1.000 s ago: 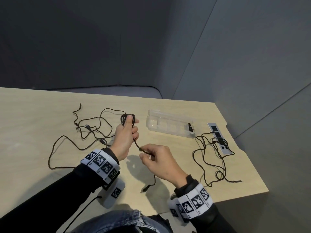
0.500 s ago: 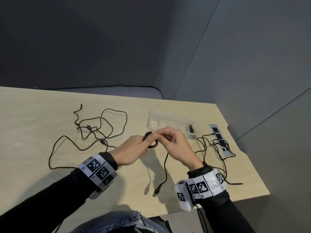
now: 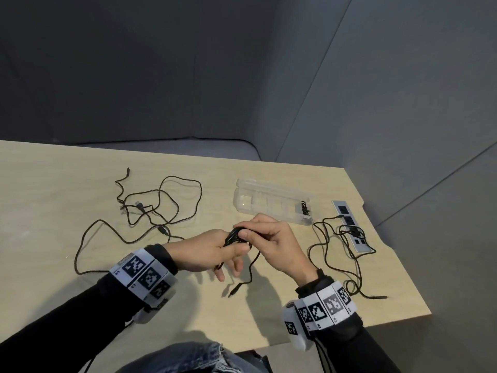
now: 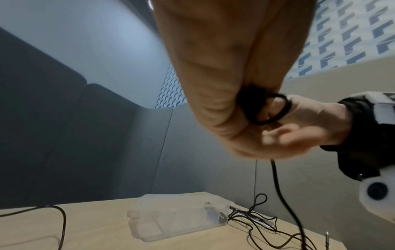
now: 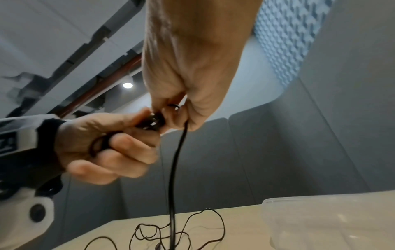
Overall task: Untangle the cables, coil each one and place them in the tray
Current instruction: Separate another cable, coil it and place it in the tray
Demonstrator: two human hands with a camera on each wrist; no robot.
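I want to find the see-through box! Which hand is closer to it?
Right. The right hand is just in front of the clear tray, near its right end. The left hand sits further back and to the left. Both hold the coiled cable.

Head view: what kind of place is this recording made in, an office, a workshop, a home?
Most likely an office booth or meeting nook: a light wooden table stands against grey padded wall panels, and a power socket strip is set into the tabletop. The right wrist view shows exposed ceiling ducts.
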